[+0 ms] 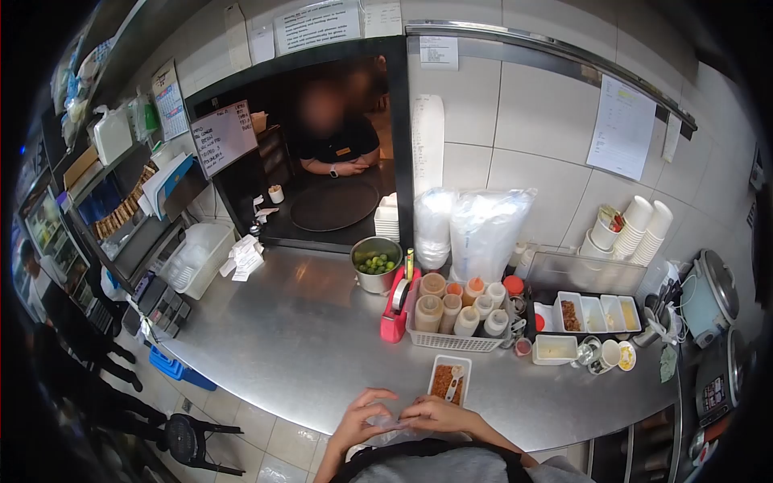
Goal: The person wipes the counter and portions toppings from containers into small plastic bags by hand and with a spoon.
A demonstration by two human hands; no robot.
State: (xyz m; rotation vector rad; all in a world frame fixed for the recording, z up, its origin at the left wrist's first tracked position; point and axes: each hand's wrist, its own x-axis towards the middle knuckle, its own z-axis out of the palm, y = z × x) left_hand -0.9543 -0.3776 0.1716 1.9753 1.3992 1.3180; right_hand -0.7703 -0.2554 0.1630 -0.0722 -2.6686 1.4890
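Close to my body at the counter's front edge, both hands are on a thin, clear plastic bag (pixel 393 427), whose lower part runs out of sight against my clothing. My left hand (pixel 364 419) pinches it low down, with the index finger arched above. From the other side, my right hand (pixel 439 415) grips the plastic with fingers bent together. Just beyond the right hand sits a white tray (pixel 469 372) of reddish-brown crumbly food (pixel 443 378), with a small white spoon (pixel 456 380) lying in it.
On the steel counter (pixel 282 322) stand a basket of sauce bottles (pixel 455 342), a pink tape dispenser (pixel 392 318), a metal pot of green fruit (pixel 376 278) and a black condiment holder (pixel 636 322). A person (pixel 338 137) leans at the serving window behind a round tray (pixel 334 205).
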